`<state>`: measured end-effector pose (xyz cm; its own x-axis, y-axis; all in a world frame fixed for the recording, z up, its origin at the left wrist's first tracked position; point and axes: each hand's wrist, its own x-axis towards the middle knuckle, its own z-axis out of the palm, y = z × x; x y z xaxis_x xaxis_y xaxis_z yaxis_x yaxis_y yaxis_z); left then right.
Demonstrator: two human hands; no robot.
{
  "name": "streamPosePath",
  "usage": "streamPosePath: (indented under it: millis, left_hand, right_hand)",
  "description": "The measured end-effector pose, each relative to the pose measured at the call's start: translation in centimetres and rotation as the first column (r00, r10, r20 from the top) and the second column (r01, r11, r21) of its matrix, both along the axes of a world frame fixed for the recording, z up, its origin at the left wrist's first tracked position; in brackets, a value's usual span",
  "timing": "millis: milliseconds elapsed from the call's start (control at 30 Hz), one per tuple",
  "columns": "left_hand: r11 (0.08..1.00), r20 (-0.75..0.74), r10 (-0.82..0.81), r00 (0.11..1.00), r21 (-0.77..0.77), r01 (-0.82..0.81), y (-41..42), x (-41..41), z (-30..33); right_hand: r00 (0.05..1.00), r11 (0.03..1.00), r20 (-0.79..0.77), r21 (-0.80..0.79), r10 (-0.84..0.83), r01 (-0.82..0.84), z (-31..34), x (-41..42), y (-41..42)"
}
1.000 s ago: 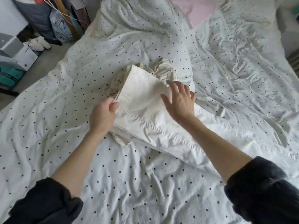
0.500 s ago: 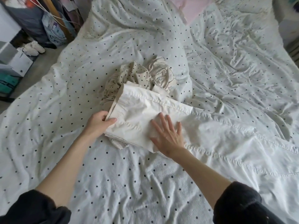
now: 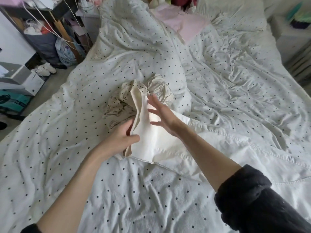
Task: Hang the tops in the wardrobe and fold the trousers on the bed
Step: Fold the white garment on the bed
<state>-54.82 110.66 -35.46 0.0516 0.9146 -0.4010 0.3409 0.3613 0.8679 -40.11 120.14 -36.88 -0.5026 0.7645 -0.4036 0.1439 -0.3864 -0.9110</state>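
Note:
Cream trousers [image 3: 168, 142] lie across the polka-dot bed [image 3: 151, 190], their length running off to the right. My left hand [image 3: 120, 140] grips the trousers' left end and lifts it off the cover. My right hand [image 3: 162, 117] has straight, spread fingers against the raised fabric. Behind them sits a crumpled pile of cream patterned clothes [image 3: 121, 105]. A pink garment [image 3: 183, 24] lies at the head of the bed.
Left of the bed are a cluttered shelf with bags and cables [image 3: 43, 34], white shoes [image 3: 45, 70] and boxes [image 3: 20, 79] on the floor. A white bedside unit [image 3: 294, 41] stands at the far right.
My left hand has lifted the trousers' end up from the bed. My right hand has come off the flat fabric and moved up to the raised end.

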Motion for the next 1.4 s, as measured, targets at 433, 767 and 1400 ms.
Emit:
streamPosePath:
  millis: [433,767,1400]
  left_hand:
    - [0.831,-0.482,-0.524,0.702,-0.107,0.546,2.9,17.1,-5.8]
    - [0.835,-0.524,0.077,0.848,0.498,0.232,0.8,13.4,-10.8]
    - [0.929,0.005,0.272,0.962,-0.261,-0.262,1.9,7.4,-15.7]
  right_hand:
    - [0.909,0.920,0.141,0.045,-0.393,0.390,-0.7,17.2,-1.5]
    - [0.766,0.444,0.520,0.828,-0.377,-0.343,-6.1,12.1,-3.0]
    - [0.323,0.750,0.931,0.336,-0.172,-0.570,-13.6,13.0,-8.2]
